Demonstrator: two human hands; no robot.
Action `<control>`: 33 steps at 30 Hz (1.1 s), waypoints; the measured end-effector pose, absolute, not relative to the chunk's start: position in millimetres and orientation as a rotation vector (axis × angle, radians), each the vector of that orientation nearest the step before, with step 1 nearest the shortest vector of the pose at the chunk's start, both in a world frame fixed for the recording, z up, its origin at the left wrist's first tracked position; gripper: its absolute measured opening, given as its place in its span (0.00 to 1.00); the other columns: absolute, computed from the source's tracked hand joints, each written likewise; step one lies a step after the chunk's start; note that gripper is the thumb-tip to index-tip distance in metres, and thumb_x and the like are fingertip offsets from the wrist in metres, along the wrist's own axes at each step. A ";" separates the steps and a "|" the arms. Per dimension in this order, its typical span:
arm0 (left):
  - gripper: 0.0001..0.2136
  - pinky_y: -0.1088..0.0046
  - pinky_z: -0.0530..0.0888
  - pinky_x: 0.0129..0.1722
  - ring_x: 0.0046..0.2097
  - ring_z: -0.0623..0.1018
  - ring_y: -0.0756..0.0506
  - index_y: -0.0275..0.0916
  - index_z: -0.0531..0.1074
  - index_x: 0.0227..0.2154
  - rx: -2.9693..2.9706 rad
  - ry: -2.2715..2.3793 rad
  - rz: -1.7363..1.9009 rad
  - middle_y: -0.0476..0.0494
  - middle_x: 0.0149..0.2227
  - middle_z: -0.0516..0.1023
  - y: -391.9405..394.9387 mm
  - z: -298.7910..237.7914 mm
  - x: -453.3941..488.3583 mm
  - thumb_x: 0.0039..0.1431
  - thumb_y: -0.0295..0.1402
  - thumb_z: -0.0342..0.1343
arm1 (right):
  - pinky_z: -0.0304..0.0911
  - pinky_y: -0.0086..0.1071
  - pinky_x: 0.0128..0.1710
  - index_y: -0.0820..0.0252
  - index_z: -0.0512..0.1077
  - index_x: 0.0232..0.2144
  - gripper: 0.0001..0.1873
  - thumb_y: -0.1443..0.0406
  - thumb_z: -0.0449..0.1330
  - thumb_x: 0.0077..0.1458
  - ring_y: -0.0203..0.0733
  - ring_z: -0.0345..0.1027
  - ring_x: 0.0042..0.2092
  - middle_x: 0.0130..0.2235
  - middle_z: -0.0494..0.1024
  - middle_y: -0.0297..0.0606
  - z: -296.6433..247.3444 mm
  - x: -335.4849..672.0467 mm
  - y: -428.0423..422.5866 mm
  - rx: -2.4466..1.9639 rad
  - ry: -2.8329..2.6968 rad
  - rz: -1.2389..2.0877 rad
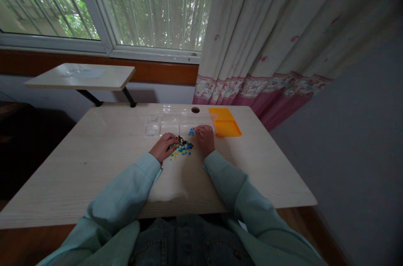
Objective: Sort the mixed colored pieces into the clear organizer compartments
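Observation:
A small heap of tiny coloured beads [181, 147] lies on the pale wooden table [94, 161] between my two hands. My left hand [163, 147] rests at the heap's left edge with its fingers curled and their tips among the beads. My right hand [205, 139] sits to the right of the heap, fingers pinched together near a few blue beads [191, 131] in a clear compartment box [171, 124]. What the pinch holds is too small to see. Both arms wear light green sleeves.
An orange lid or tray [225, 122] lies right of the clear box. A round cable hole [195, 110] is in the table near its far edge. A second small tabletop [80, 76] stands behind on the left, under the window. A curtain hangs at the right.

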State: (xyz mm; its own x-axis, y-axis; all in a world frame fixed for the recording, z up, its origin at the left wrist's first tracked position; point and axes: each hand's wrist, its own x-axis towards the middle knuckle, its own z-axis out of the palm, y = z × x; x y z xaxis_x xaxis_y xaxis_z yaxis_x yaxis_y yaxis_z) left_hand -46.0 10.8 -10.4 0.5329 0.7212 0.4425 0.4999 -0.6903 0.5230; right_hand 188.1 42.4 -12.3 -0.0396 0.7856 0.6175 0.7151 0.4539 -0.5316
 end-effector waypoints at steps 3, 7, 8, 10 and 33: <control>0.11 0.62 0.69 0.48 0.46 0.70 0.42 0.41 0.75 0.42 2.481 0.990 0.945 0.39 0.42 0.71 8.4 -7.1 -46.4 0.62 0.35 0.50 | 0.58 0.40 0.48 0.58 0.78 0.34 0.13 0.61 0.54 0.61 0.45 0.66 0.42 0.36 0.77 0.40 -12.3 187.9 42.3 -1.282 -1.769 0.092; 0.10 0.60 0.68 0.50 0.48 0.69 0.41 0.42 0.75 0.41 2.539 1.002 0.928 0.40 0.44 0.71 4.6 -2.6 -44.2 0.59 0.34 0.53 | 0.58 0.40 0.48 0.58 0.78 0.34 0.13 0.61 0.53 0.61 0.45 0.66 0.43 0.36 0.77 0.40 -13.8 187.9 42.7 -1.277 -1.770 0.100; 0.09 0.60 0.68 0.50 0.48 0.69 0.41 0.42 0.75 0.41 2.552 1.016 0.917 0.40 0.44 0.71 4.2 -2.3 -43.2 0.59 0.36 0.54 | 0.58 0.40 0.48 0.58 0.77 0.34 0.13 0.61 0.53 0.61 0.45 0.66 0.43 0.36 0.77 0.40 -14.2 187.9 42.8 -1.278 -1.770 0.101; 0.09 0.60 0.68 0.49 0.47 0.70 0.41 0.42 0.75 0.39 2.576 1.047 0.897 0.40 0.43 0.71 4.2 -3.2 -41.0 0.58 0.38 0.56 | 0.58 0.40 0.48 0.58 0.77 0.34 0.13 0.61 0.54 0.61 0.45 0.66 0.43 0.36 0.77 0.41 -14.9 188.0 43.1 -1.280 -1.769 0.100; 0.10 0.63 0.68 0.45 0.43 0.69 0.44 0.39 0.72 0.32 2.417 1.211 1.074 0.42 0.37 0.71 9.1 -10.1 -40.1 0.62 0.40 0.52 | 0.59 0.40 0.52 0.55 0.77 0.35 0.08 0.63 0.57 0.58 0.43 0.65 0.46 0.38 0.76 0.39 -5.1 176.8 27.1 -0.995 -2.018 0.090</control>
